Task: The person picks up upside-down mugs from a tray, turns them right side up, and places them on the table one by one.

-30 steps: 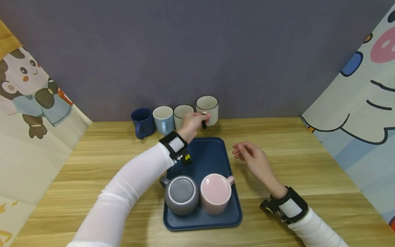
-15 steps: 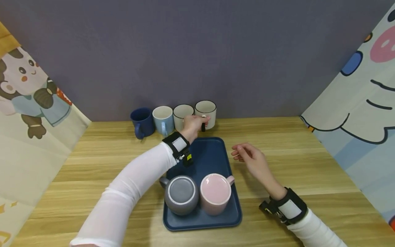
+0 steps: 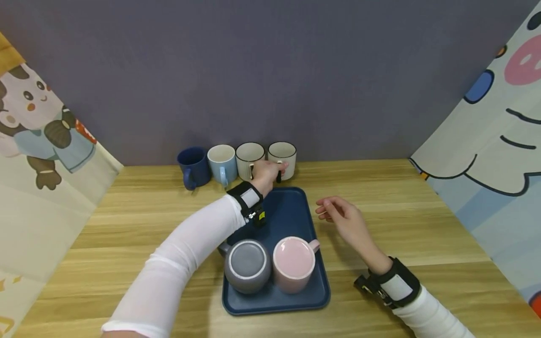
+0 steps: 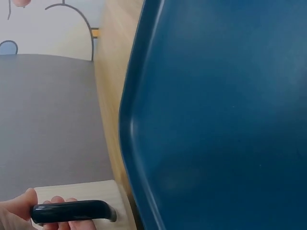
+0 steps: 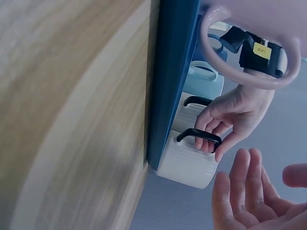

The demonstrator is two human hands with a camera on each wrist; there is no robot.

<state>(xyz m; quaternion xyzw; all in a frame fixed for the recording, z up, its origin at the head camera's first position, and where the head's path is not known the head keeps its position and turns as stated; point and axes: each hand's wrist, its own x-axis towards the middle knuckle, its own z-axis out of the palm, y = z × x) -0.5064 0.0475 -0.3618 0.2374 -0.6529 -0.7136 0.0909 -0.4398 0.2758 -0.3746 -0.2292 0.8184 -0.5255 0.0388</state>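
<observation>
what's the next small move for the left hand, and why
Probably to release the black handle: the left hand grips it, and the right-end white mug appears to stand upright on the table, its rim about level with that of the neighbouring mug.

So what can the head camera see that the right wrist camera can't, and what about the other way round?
Only the head camera shows the gray cup and the upturned bottom of the pink cup.

Only the right wrist camera shows the palm of the right hand.

Both show the left hand holding a white cup by its black handle, plus the light blue cup, tray and table.
</observation>
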